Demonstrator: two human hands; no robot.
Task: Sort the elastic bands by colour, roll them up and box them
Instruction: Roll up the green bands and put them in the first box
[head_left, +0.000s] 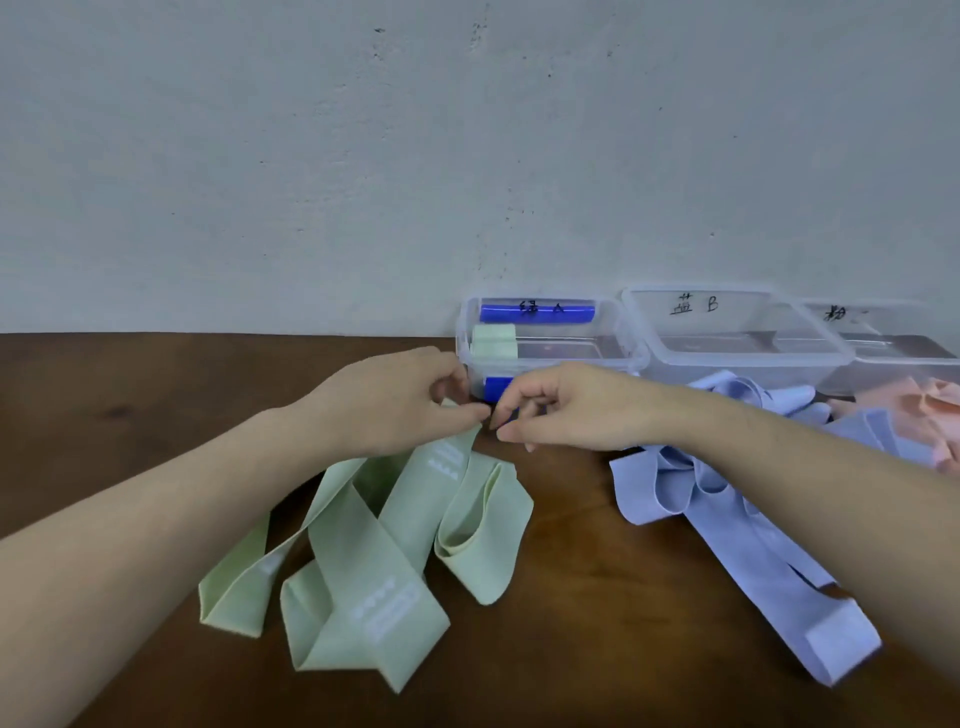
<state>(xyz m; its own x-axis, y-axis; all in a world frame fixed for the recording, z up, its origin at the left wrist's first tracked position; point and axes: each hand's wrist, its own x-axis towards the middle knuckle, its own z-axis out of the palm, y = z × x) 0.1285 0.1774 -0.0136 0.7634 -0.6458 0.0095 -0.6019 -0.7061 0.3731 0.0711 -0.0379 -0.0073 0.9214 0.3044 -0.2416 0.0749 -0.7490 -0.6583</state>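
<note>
Green roll (493, 340) in left box (631, 358), others seemingly empty

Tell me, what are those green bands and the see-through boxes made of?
Green bands: seemingly a soft, matte stretch fabric or rubbery elastic; they fold limply and carry white print. Boxes: apparently clear, glossy hard plastic; the table shows through their walls, and the left one has blue clips.

— Surfaces, please.
— Table (597, 597): dark brown wood, smooth, faint sheen; green bands (363, 545): matt stretchy cloth, white printed marks; blue bands (727, 519): same matt weave.
— Containers?
— Boxes (737, 338): clear glossy plastic (blue clips on the left one); wall (311, 156): rough, pitted, matt paint.
</note>
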